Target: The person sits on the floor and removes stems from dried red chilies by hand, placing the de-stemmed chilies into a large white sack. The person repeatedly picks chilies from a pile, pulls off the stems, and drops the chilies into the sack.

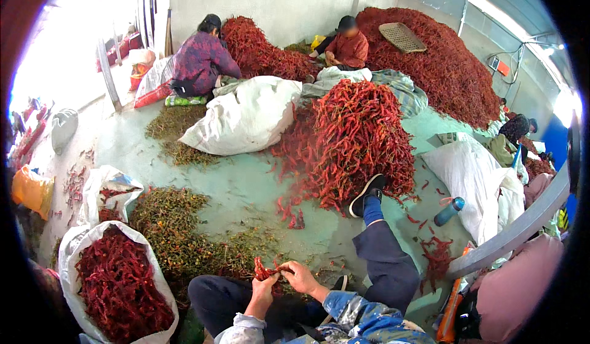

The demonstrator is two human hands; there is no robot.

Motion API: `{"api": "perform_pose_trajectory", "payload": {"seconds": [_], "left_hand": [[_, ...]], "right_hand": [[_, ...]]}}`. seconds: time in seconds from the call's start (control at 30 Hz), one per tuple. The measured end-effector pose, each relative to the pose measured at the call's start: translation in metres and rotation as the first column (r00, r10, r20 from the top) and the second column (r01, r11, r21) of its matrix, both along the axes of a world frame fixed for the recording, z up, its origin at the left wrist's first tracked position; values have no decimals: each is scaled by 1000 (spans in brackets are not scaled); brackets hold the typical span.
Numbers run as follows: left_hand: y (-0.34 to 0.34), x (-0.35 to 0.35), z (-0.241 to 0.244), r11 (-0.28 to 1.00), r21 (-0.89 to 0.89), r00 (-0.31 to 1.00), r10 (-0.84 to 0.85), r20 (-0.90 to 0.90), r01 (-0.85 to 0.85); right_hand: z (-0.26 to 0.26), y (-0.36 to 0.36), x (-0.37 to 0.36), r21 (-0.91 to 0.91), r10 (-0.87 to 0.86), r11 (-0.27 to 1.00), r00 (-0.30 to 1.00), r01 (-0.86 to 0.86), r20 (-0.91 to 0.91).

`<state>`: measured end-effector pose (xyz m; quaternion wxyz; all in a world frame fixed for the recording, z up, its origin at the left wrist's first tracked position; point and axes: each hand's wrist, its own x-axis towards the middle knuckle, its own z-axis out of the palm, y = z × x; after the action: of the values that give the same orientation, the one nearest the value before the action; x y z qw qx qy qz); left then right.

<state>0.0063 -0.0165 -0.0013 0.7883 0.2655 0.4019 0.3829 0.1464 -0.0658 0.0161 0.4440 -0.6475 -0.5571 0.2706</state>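
Low in the middle of the view, my left hand [262, 291] is closed around a small bunch of dried red chilies [263, 269]. My right hand [297, 277] touches the same bunch from the right, its thumb and fingertips together at the stem side; whether something small is pinched there cannot be told. Below and left stands an open white woven sack [166, 288] filled with red chilies [122, 284]. Green-brown stems [170, 224] lie heaped on the floor between sack and hands. A tall pile of red chilies [359, 136] rises beyond my outstretched foot.
A full white sack [253, 113] lies behind the stems. Two people [203, 60] sit by chili heaps at the back, near a huge pile [428, 67] with a woven tray [402, 37] on it. At right are a blue bottle [449, 211], white sacks [470, 182] and a curved metal post [516, 233].
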Motion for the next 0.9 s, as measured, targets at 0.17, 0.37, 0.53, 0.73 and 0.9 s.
{"api": "perform_pose_trajectory", "payload": {"seconds": [0.17,0.37,0.53,0.73,0.9], "left_hand": [[-9,-16,-6,994,91,997,-62,-38,65],[-15,-19,9,937,166,926,-255,-277,308],[-36,-34,26,990,129,995,-69,69,60],[-40,-50,28,992,118,980,-70,187,48],[-38,-53,20,992,127,975,-36,220,8]], "right_hand": [[12,-21,-22,115,6,993,979,-30,201],[7,-50,-22,187,49,976,953,-108,298],[5,-59,-35,-71,-58,996,998,58,1],[-7,-53,-35,-97,34,995,998,-38,-44],[-12,-51,-39,-81,34,996,981,-50,-190]]}}
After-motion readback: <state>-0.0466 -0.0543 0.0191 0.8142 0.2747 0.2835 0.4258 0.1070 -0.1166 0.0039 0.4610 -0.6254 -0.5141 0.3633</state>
